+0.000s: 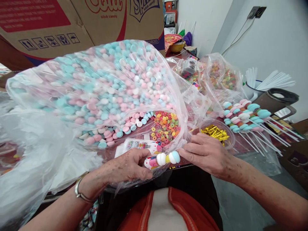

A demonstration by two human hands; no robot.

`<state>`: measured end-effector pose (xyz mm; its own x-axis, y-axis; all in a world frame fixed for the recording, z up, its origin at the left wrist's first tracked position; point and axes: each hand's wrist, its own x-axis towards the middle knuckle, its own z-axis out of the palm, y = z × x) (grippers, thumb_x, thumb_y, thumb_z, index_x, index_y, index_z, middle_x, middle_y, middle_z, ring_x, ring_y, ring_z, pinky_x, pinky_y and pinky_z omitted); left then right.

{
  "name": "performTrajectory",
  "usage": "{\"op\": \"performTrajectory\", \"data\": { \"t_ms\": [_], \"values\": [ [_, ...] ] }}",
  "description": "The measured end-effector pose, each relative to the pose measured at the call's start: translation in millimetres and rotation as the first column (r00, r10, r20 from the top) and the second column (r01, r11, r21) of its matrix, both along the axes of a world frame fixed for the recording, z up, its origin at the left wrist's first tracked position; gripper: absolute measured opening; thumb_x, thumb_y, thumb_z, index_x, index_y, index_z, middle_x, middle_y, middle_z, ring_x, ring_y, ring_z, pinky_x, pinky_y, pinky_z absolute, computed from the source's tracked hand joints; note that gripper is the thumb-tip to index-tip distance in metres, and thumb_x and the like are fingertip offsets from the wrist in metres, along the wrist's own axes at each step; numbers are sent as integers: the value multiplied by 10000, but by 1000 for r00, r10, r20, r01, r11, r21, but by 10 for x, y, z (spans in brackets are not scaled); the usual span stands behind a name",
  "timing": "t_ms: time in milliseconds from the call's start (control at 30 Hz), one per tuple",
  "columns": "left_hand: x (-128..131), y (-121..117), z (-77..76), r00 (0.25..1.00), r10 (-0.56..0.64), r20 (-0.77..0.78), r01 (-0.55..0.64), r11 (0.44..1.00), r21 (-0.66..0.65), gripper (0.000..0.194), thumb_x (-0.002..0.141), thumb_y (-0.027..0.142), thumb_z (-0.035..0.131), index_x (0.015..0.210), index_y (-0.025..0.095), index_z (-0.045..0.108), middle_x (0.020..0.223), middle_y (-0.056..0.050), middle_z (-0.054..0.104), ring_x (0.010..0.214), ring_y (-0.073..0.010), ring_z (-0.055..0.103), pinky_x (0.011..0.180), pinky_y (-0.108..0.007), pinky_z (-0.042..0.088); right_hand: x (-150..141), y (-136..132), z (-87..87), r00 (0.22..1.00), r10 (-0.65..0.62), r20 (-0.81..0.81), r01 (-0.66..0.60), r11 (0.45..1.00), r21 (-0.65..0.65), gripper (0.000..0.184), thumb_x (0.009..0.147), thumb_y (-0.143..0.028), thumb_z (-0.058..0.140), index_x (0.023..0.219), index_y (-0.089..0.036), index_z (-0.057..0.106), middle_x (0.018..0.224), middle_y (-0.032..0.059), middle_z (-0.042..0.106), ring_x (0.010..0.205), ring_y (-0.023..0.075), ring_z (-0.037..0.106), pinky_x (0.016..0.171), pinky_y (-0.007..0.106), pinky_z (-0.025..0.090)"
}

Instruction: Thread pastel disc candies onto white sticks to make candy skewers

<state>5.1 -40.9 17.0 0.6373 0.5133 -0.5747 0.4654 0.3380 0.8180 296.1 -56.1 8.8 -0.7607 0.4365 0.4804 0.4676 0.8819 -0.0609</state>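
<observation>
The left hand (134,165) has its grip closed around a candy stick (166,159), low in front of the big candy bag (115,77). The right hand (205,152) pinches its fingers by the stick's blue end, beside the gold ties (215,133).

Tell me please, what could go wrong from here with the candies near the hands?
The candy stick seems gripped only near its label end by the left hand, so its blue end might dip or slip. The tub of gold ties sits right beside the right hand; a careless move could tip it. The big bag lies open toward the hands, so a tug on its plastic might spill loose candies.
</observation>
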Motion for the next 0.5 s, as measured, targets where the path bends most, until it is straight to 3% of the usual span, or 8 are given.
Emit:
{"op": "performTrajectory", "data": {
  "t_ms": [100, 233, 300, 367, 500],
  "values": [
    [-29, 27, -12, 1000, -1, 3, 1, 990, -139, 387, 681, 360, 782, 954, 142, 615, 650, 51, 566, 516, -83, 402, 453, -204, 269, -1, -17, 67, 1000, 7, 20, -7, 1000, 25, 221, 997, -137, 442, 1119, -137, 627, 876, 69, 679, 730, 179, 495, 662, 356, 333],
    [-18, 33, -26, 997, -55, 53, 63, 986, -157, 414, 642, 352, 828, 949, 157, 631, 702, 60, 535, 572, -88, 404, 497, -196, 321, -115, -67, 75, 994, 56, 91, -55, 998, -7, 201, 987, -141, 444, 1016, -129, 642, 795, 49, 643, 700, 187, 467, 650, 365, 294],
    [20, 23, -25, 994, -107, 33, 109, 991, -83, 387, 663, 344, 820, 946, 170, 621, 699, 70, 503, 603, -98, 410, 525, -199, 331, -183, -96, 55, 992, 42, 121, -34, 997, -64, 188, 976, -139, 450, 949, -147, 636, 781, 38, 631, 690, 186, 464, 647, 361, 280],
    [62, 16, -6, 986, -156, -54, 159, 985, 70, 316, 699, 329, 797, 908, 183, 610, 702, 72, 503, 632, -109, 421, 549, -204, 326, -225, -115, 49, 990, 4, 143, 20, 986, -166, 170, 956, -137, 469, 883, -168, 620, 763, 23, 623, 664, 175, 467, 629, 347, 266],
    [102, 39, 74, 943, -217, -254, 290, 908, 302, 226, 727, 291, 774, 859, 191, 620, 727, 63, 557, 693, -134, 470, 586, -213, 307, -209, -102, 118, 985, 3, 173, 74, 898, -433, 160, 919, -155, 509, 797, -192, 604, 709, -16, 612, 631, 139, 507, 593, 309, 267]
  ]
}}
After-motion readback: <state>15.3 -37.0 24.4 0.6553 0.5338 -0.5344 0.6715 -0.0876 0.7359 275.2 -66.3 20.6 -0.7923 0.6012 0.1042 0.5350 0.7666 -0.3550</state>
